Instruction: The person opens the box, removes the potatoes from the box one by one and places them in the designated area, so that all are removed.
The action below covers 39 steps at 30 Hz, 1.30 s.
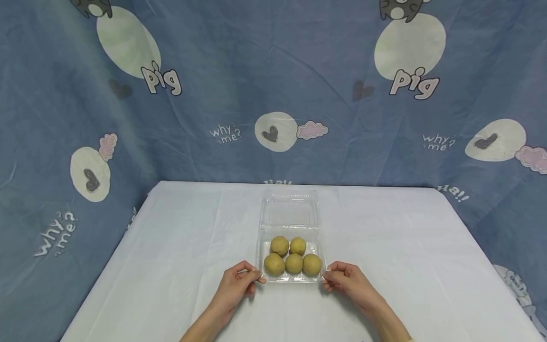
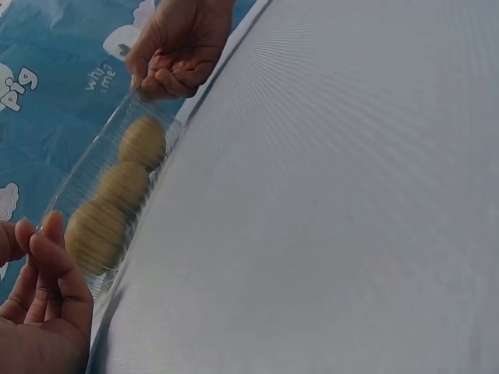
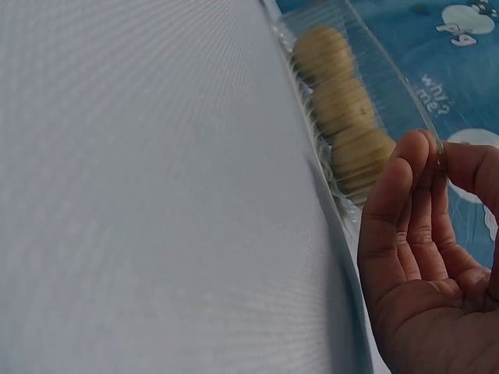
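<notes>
A clear plastic clamshell box (image 1: 290, 280) lies on the table with its lid (image 1: 289, 209) folded back, away from me. Several round yellow-green fruits (image 1: 294, 263) sit in its base in two rows. The wrist views show the front row of fruits (image 2: 123, 187) through the ribbed side wall. My left hand (image 1: 239, 287) pinches the rim at the near left corner between thumb and fingers. At the near right corner, my right hand (image 1: 348, 285) grips the rim the same way; its thumb and fingertips (image 3: 413, 148) meet on the plastic edge.
A white cloth covers the table (image 1: 192, 228), which surrounds the box on all sides. Behind and beside the table hangs a blue printed curtain (image 1: 239, 85).
</notes>
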### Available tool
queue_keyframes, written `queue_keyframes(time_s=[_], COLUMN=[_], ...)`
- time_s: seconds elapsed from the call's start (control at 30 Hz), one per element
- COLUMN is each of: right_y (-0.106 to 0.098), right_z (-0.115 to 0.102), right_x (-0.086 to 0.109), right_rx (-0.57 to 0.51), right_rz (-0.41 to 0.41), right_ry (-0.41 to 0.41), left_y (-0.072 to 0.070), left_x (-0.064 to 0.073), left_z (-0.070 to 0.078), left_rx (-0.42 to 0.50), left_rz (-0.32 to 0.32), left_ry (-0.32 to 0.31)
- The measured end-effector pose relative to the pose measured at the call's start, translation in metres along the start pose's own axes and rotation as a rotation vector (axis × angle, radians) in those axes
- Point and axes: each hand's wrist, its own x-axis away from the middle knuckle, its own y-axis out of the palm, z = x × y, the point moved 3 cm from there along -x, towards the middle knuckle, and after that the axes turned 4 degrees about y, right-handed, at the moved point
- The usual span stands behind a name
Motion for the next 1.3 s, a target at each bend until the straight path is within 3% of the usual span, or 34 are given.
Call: queue_keyframes(time_s=[0.53,0.87,1.1,1.3], right_y=[0.000,0.001,0.001,0.000], right_z=[0.000,-0.001,-0.006,-0.008], right_x=[0.001,0.003,0.007,0.008], right_rx=[0.011,0.020,0.088,0.117], right_rz=[-0.004,0.003,0.013,0.041], right_ry=[0.007,0.010,-0.009,-0.012], left_y=[-0.003,-0.006,-0.007,-0.004], left_x=[0.002,0.001,-0.004,-0.005], left_z=[0.001,0.005,0.010,0.016], left_rx=[0.000,-0.029,-0.107,-0.075], left_rz=[-0.049,-0.112,-0.064,-0.018], left_ry=[-0.036,-0.075,-0.007,0.028])
